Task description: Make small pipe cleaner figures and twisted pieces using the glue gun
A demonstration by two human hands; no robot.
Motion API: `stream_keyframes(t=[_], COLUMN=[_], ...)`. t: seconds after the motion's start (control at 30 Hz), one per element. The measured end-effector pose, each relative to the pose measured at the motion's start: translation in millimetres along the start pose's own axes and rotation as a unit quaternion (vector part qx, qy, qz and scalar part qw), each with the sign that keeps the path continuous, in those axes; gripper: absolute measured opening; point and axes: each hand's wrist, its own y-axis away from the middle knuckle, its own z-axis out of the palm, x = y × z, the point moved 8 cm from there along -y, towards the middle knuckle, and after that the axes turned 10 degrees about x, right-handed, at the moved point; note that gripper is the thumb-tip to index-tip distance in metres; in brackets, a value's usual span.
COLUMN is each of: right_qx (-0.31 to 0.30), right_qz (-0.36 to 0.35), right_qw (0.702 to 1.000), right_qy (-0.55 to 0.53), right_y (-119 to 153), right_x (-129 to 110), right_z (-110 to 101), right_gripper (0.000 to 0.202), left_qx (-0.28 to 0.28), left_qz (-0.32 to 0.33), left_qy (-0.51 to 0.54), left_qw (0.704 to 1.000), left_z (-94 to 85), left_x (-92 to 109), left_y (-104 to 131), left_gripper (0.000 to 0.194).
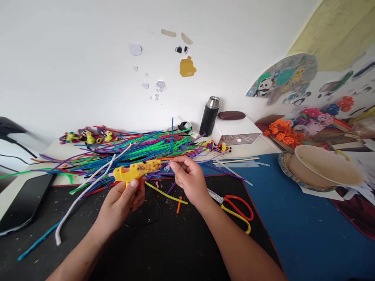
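My left hand (123, 197) is wrapped round the handle of a yellow glue gun (143, 168), whose stained nozzle end points right. Close to that tip, my right hand (189, 177) pinches a small pinkish and pale blue piece (168, 167), partly covered by the fingers. Both hands are raised over a black mat (164, 246). Below them on the mat lie a yellow-green pipe cleaner (166, 192), a short orange piece (179, 205) and a tiny pink piece (157, 184).
Many coloured pipe cleaners (140, 144) are heaped behind my hands. Scissors (238, 208) lie right of my right wrist. A phone (26, 201) is at the left. Farther back stand a black flask (209, 117) and a white box (237, 128); a bowl (325, 168) is at the right.
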Motion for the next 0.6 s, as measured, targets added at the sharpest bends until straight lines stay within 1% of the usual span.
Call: stream_keyframes(t=[0.27, 0.6], right_qx=[0.0, 0.001], right_qz=[-0.004, -0.004], right_qw=[1.0, 1.0], right_qy=[0.003, -0.004], right_y=[-0.4, -0.8], right_x=[-1.2, -2.7], right_z=[-0.8, -0.8], right_gripper=[0.039, 0.037], left_qx=[-0.014, -0.021], left_qz=[0.005, 0.006], left_qy=[-0.016, -0.005], left_qw=[1.0, 1.0], left_z=[-1.2, -2.7], left_x=[-5.0, -8.9], left_y=[-0.1, -1.3], left_gripper=[0.055, 0.054])
